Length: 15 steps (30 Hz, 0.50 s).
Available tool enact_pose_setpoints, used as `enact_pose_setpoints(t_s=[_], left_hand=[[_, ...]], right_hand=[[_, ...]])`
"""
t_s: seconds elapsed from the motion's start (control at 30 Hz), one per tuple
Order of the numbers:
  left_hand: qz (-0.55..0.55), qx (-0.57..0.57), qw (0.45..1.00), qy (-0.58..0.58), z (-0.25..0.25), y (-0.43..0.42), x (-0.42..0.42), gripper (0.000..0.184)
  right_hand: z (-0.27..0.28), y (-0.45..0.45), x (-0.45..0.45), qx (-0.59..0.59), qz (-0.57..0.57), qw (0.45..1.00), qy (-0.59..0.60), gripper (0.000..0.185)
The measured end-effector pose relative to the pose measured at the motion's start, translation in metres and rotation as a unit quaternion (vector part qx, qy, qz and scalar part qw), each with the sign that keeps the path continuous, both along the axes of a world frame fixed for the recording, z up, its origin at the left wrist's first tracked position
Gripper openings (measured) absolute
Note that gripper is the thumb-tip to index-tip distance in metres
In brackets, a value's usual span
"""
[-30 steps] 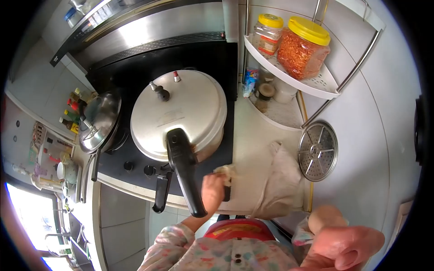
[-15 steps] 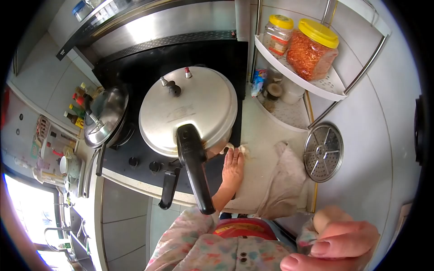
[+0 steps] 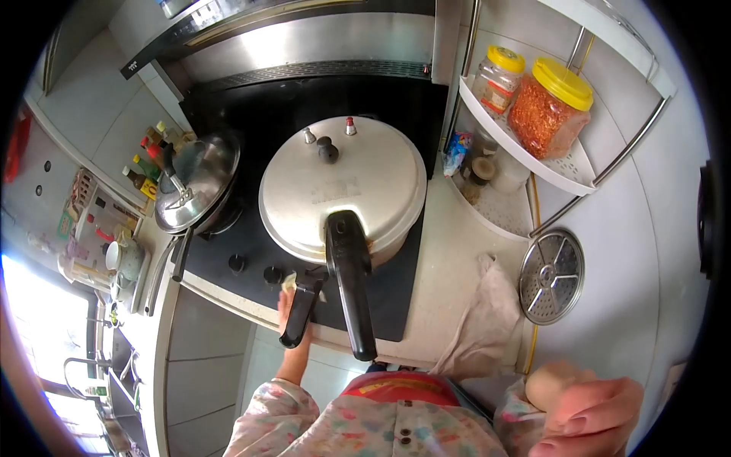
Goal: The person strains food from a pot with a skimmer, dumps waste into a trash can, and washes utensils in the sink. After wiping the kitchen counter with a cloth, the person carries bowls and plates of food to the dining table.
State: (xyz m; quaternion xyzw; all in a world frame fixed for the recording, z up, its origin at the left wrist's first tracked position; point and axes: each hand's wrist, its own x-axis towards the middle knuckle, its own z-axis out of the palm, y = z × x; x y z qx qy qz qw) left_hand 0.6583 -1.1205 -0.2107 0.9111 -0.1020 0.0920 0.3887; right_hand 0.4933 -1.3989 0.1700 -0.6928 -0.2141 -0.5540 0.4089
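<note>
My left hand [image 3: 285,306] is at the front of the black hob [image 3: 388,312], pressing a pale crumpled wipe [image 3: 289,282] to its surface. A short black side handle [image 3: 302,308] of the pressure cooker hides part of this hand and its fingers. The large silver pressure cooker [image 3: 343,179] stands on the hob with its lid on, its long black handle [image 3: 350,289] pointing towards me. My right hand [image 3: 590,419] is raised close to the camera at the lower right, fingers curled in, with nothing visible in them.
Left on the hob sits a lidded wok [image 3: 194,186], with bottles behind it. A grey cloth [image 3: 483,324] lies on the counter at right, beside a round perforated steamer plate [image 3: 551,276] against the wall. A corner shelf [image 3: 525,148] holds yellow-lidded jars.
My left hand has moved left with the wipe, from the hob's right edge beside the cooker to behind the short handle near the knobs. The view has shifted slightly; my right hand stays curled.
</note>
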Motion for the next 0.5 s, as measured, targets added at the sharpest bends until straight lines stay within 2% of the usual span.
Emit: enact_pose_setpoints(t_s=[0.03, 0.13, 0.17, 0.23, 0.3, 0.33, 0.37, 0.4, 0.43, 0.47, 0.5], left_hand=[[0.012, 0.033, 0.997, -0.069, -0.011, 0.008, 0.004, 0.03], [0.07, 0.11, 0.971, -0.199, 0.008, -0.007, -0.001, 0.03], [0.089, -0.006, 0.991, -0.101, -0.005, -0.013, -0.009, 0.031], [0.022, -0.088, 0.996, -0.001, -0.016, -0.029, -0.032, 0.031], [-0.074, -0.099, 0.992, -0.021, 0.022, -0.076, -0.054, 0.018], [-0.122, -0.107, 0.986, -0.028, 0.041, -0.1, -0.064, 0.011], [-0.188, -0.032, 0.981, -0.035, 0.039, -0.116, -0.068, 0.011], [-0.205, -0.146, 0.964, 0.084, 0.039, -0.136, -0.078, 0.012], [-0.237, -0.215, 0.941, 0.11, 0.062, -0.161, -0.085, 0.01], [-0.267, -0.281, 0.911, 0.138, 0.085, -0.18, -0.089, 0.01], [-0.258, -0.271, 0.909, 0.182, 0.081, -0.189, -0.09, 0.009]], right_hand=[[-0.001, 0.005, -0.011, 0.049, -0.039, 0.998, 0.01, 0.02], [-0.032, -0.02, -0.037, 0.102, 0.024, 0.994, -0.023, 0.012], [-0.047, -0.033, -0.044, 0.117, 0.041, 0.992, -0.032, 0.01], [-0.081, -0.04, -0.046, 0.124, -0.007, 0.988, 0.092, 0.009], [-0.12, -0.037, -0.013, 0.098, -0.118, 0.957, 0.248, 0.02], [-0.152, -0.035, -0.002, 0.18, -0.096, 0.9, 0.386, 0.019], [-0.184, -0.034, 0.003, 0.101, -0.123, 0.882, 0.443, 0.02], [-0.214, -0.028, 0.001, 0.097, -0.1, 0.849, 0.509, 0.024], [-0.259, -0.025, -0.004, 0.045, -0.104, 0.864, 0.49, 0.03], [-0.294, -0.018, -0.007, 0.09, -0.045, 0.871, 0.481, 0.033], [-0.293, -0.001, -0.01, 0.323, 0.004, 0.788, 0.523, 0.03]])
